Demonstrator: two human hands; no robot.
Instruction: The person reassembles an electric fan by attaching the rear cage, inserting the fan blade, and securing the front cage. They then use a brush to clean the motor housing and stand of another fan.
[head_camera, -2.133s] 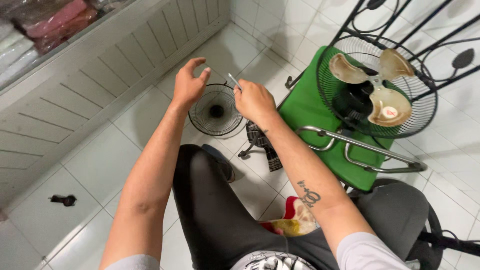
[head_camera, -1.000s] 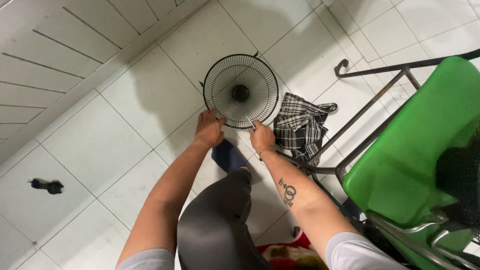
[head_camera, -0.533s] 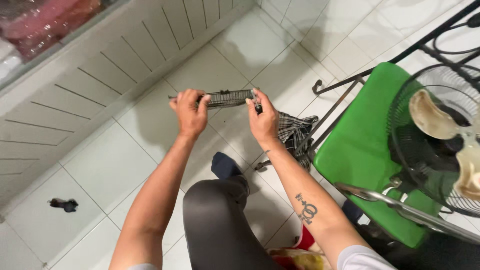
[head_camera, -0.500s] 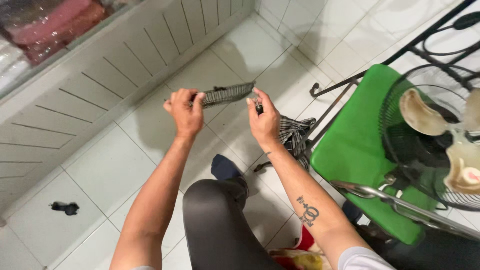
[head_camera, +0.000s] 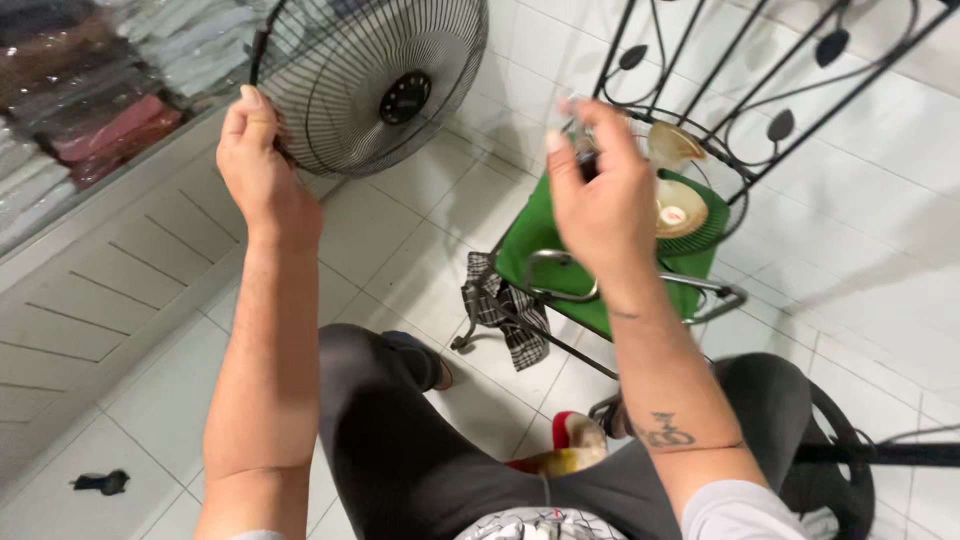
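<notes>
Head view: the left hand (head_camera: 262, 165) is raised in the upper left of the frame, its fingers (head_camera: 243, 108) closed round the rim of a black wire fan guard (head_camera: 370, 80). The guard is held up in the air at the top centre, tilted so that its round dark hub faces the camera, and its upper edge runs out of the frame.

The right hand (head_camera: 600, 195) is lifted in the upper middle, back toward the camera, fingers curled and pinched on something small and dark near the fingertips; motion blur makes it impossible to tell what that is. This hand is well apart from the guard.

Behind the right hand, at centre right, a green chair seat (head_camera: 545, 255) carries the rest of the fan: a cream fan blade (head_camera: 678, 195) lying inside the rear guard. A black scrolled metal chair back (head_camera: 720, 80) rises behind it. A checked cloth (head_camera: 505, 315) hangs off the seat's lower left edge.

The person's legs in dark trousers (head_camera: 400, 450) fill the bottom centre over a white tiled floor (head_camera: 380, 225). Folded fabrics (head_camera: 110, 120) sit on a shelf at the upper left. A small dark object (head_camera: 102, 482) lies on the floor at the lower left.
</notes>
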